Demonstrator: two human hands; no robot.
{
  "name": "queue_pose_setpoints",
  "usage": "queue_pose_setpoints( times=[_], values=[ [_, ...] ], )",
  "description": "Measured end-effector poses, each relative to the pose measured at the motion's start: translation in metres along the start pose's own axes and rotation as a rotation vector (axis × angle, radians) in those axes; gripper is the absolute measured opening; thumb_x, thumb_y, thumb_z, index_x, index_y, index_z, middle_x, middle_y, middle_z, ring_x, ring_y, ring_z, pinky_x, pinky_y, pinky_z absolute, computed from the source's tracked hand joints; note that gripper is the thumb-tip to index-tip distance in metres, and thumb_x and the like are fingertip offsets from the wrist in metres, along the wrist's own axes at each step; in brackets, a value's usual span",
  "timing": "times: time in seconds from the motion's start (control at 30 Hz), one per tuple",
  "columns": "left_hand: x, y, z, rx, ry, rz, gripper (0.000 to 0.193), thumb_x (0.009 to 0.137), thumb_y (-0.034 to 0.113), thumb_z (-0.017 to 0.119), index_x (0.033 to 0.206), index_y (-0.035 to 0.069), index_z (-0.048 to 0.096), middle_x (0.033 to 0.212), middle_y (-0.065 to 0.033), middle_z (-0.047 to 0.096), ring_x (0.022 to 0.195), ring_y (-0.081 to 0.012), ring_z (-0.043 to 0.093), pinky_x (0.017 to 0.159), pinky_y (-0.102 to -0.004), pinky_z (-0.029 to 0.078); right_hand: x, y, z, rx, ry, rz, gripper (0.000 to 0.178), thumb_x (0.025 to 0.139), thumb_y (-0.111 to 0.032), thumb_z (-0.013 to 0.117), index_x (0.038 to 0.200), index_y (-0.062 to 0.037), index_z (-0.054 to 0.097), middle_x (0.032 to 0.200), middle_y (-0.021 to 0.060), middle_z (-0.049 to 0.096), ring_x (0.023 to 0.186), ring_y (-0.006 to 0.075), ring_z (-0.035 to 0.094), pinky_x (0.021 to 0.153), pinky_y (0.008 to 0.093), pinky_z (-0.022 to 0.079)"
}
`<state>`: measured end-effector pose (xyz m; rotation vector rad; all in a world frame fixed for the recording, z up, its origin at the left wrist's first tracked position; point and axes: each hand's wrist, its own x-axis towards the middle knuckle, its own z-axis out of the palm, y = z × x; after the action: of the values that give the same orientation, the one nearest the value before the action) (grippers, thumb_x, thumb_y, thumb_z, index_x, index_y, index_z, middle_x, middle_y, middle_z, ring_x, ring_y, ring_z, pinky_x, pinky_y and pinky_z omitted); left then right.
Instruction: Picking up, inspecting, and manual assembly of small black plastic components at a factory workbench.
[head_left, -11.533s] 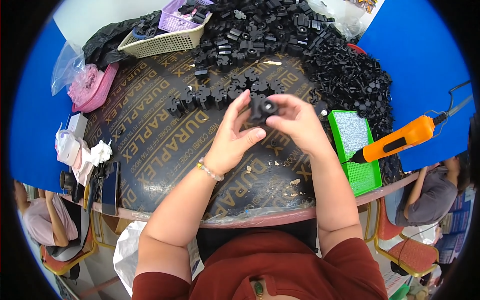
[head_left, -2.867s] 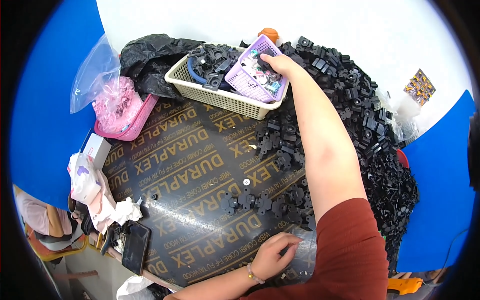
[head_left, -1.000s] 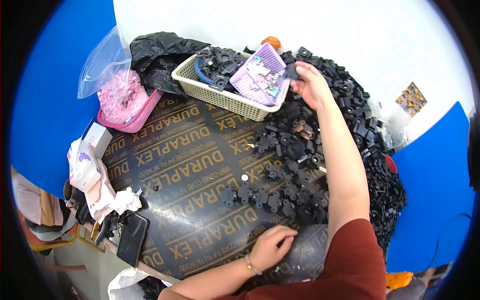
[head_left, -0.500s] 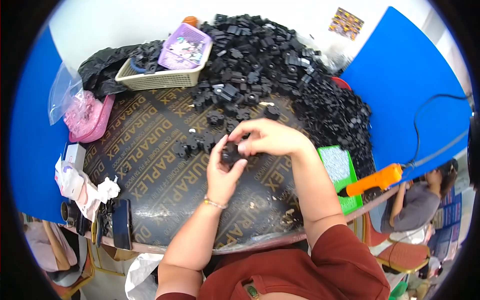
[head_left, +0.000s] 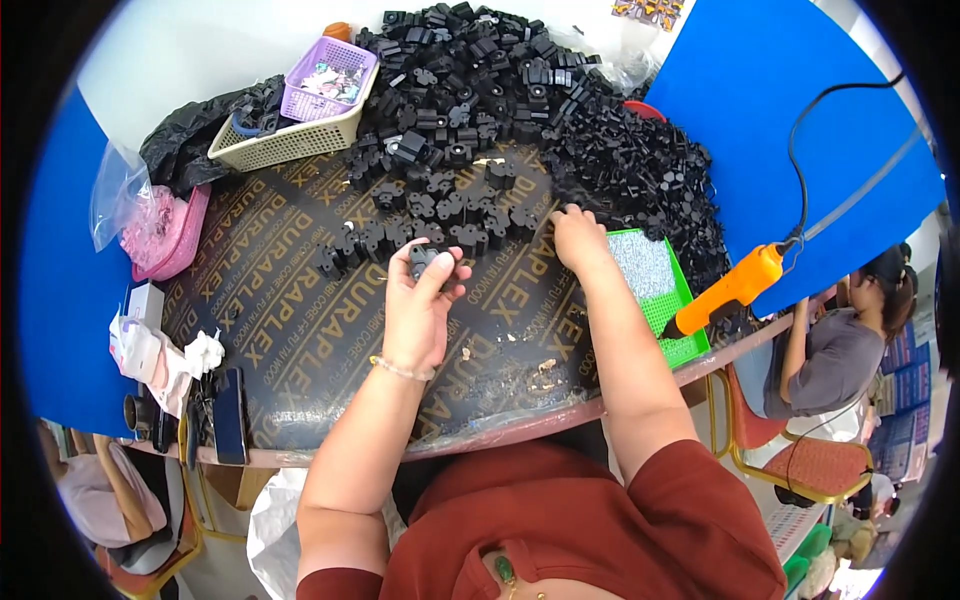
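My left hand (head_left: 420,310) grips a black plastic part (head_left: 422,262), thumb across its top and fingers curled round it. Over to the right, my right hand (head_left: 580,240) is at the near edge of a heap of small black pieces (head_left: 650,165). Its fingers are bent and drawn together there; what they pinch, if anything, is too small to make out. Between the hands and the far heap stand several similar black parts (head_left: 430,205) in loose rows. The big heap of black plastic parts (head_left: 480,80) fills the back of the table.
Beside my right forearm lies a green tray (head_left: 685,345) of small pale pieces, with an orange electric screwdriver (head_left: 735,285) over it on a cord. A beige basket (head_left: 290,145) holds a purple basket (head_left: 300,105). A pink basket (head_left: 180,245) and a phone (head_left: 231,415) are left.
My hands were together around the black part. The right hand has let go and moved right to the small-pieces heap; the left still holds the part. The whole view has shifted slightly.
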<state>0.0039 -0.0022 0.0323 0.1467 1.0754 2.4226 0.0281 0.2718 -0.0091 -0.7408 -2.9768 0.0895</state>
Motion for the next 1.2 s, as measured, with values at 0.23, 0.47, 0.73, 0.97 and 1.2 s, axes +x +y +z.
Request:
queue_pose_setpoints(
  times=[0.23,0.47,0.73,0.97,1.2],
  values=[
    [0.014,-0.005,0.002,0.027,0.004,-0.08,0.048,0.087,0.014,0.073,0.125,0.011,0.044,0.107,-0.0085,0.065,0.085,-0.0181,0.062,0.072,-0.0321,0.049,-0.046,0.0,-0.006,0.186,0.052,-0.249,0.023,0.087,-0.004,0.054,0.104,-0.0065,0.069,0.111,0.0179,0.062,0.106,0.0354,0.06,0.087,0.0427,0.052],
    [0.026,-0.035,-0.021,-0.073,-0.159,-0.226,0.043,0.097,0.023,0.048,0.137,0.007,0.044,0.119,-0.0169,0.06,0.099,-0.0296,0.062,0.085,-0.0408,0.052,-0.073,0.005,-0.04,0.567,0.086,-0.278,0.027,0.079,0.001,0.061,0.102,-0.0075,0.069,0.108,0.0128,0.066,0.106,0.0352,0.059,0.098,0.0436,0.045],
    [0.02,-0.037,-0.025,0.021,-0.239,-0.28,0.041,0.095,0.018,0.063,0.133,0.01,0.05,0.125,-0.0148,0.062,0.112,-0.0271,0.063,0.094,-0.0413,0.053,-0.068,-0.045,-0.052,1.648,-0.169,-0.158,0.041,0.089,0.003,0.06,0.13,0.0,0.056,0.102,0.0083,0.069,0.099,0.0145,0.066,0.087,0.0259,0.051],
    [0.022,-0.042,-0.028,0.014,-0.186,-0.213,0.034,0.095,0.011,0.061,0.128,0.01,0.051,0.123,-0.0129,0.062,0.112,-0.0254,0.062,0.097,-0.0435,0.051,-0.081,-0.048,-0.023,1.793,-0.267,-0.13,0.031,0.088,0.002,0.066,0.118,0.0006,0.061,0.106,0.0097,0.07,0.098,0.0154,0.066,0.091,0.0282,0.05],
    [0.024,-0.043,-0.031,0.133,-0.162,-0.155,0.033,0.093,0.006,0.063,0.124,0.009,0.051,0.124,-0.0131,0.061,0.111,-0.023,0.062,0.096,-0.0412,0.052,-0.084,-0.054,-0.029,1.961,-0.062,-0.047,0.029,0.086,0.004,0.067,0.113,-0.0027,0.059,0.097,0.0028,0.065,0.086,0.0104,0.061,0.083,0.0252,0.051]
  ],
)
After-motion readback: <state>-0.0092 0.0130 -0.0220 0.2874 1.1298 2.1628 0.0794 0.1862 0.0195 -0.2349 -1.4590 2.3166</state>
